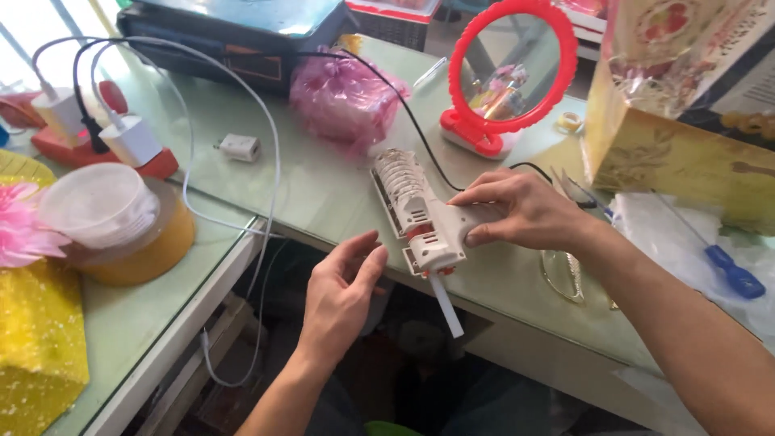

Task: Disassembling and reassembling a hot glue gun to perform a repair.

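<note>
My right hand (517,211) pins the white plastic glue gun (424,218) flat on the glass-topped desk (323,194), below the red round mirror (510,69). Its translucent stick (446,305) sits half-inserted; my left hand (343,287) hovers empty, relaxed beside it.

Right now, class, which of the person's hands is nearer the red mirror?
Right. The right hand rests on the glue gun just below the red mirror; the left hand hangs off the table edge.

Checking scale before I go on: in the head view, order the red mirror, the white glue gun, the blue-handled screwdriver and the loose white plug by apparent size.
1. Red mirror
2. White glue gun, close behind; it lies nearer the camera, so this ranking is unsure
3. Blue-handled screwdriver
4. Loose white plug
</note>
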